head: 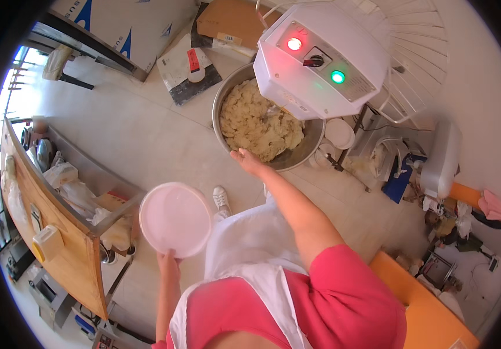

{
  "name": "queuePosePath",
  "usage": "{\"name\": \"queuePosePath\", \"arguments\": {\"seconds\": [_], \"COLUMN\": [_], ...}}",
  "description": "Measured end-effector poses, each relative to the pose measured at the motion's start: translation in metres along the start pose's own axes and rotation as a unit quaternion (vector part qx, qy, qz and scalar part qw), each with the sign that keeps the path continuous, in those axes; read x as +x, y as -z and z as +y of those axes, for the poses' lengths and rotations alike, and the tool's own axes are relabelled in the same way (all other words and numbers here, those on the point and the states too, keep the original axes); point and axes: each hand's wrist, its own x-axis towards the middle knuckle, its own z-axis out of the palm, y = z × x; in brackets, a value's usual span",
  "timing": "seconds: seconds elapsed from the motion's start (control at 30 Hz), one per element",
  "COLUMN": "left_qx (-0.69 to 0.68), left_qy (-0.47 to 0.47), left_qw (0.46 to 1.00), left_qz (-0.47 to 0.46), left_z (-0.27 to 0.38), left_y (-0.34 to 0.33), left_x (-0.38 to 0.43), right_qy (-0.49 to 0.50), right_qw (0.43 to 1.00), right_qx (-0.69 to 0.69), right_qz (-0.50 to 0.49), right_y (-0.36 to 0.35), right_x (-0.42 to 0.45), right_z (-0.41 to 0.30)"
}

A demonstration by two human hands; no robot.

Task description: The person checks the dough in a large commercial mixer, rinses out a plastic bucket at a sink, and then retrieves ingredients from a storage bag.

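My left hand point(169, 261) grips the near rim of a round, pale plastic lid or shallow tub point(176, 219), held out beside my apron; which of the two it is, I cannot tell. My right hand point(247, 161) is at the near rim of a large steel mixing bowl point(293, 164), its thumb and fingers over the edge, close to the dough; whether it grips the rim is unclear. Rough, lumpy, pale dough point(255, 120) fills much of the bowl. Over the bowl's far right part stands the white head of a dough mixer point(320, 94), with red and green lights lit and a dark knob between them.
A wooden-topped table point(69, 266) with a cluttered metal shelf point(106, 176) stands at left. Flattened cardboard point(231, 22) and a box point(180, 76) lie beyond the bowl. Right of it are white tubs point(339, 133) and metal equipment. An orange surface point(416, 301) is at lower right.
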Motion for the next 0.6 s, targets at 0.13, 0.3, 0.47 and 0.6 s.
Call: {"name": "queuePosePath", "arguments": {"seconds": [0.13, 0.3, 0.47, 0.6], "left_qx": [-0.067, -0.113, -0.132, -0.131], "left_qy": [0.017, 0.05, 0.065, 0.063], "left_qw": [0.997, 0.991, 0.988, 0.988], "left_qz": [0.017, 0.043, 0.037, 0.05], "left_z": [-0.027, -0.074, -0.085, -0.111], "left_y": [-0.015, -0.039, -0.067, -0.065], "left_x": [-0.018, -0.016, -0.028, -0.023], "right_qy": [-0.15, -0.212, -0.174, -0.128], "right_qw": [0.972, 0.777, 0.672, 0.814], "right_qx": [-0.091, -0.554, -0.689, -0.456], "right_qz": [-0.154, -0.211, -0.209, -0.337], "right_y": [0.013, 0.127, 0.145, 0.117], "right_x": [0.02, 0.013, 0.015, 0.012], "right_z": [0.025, 0.073, 0.086, 0.079]}}
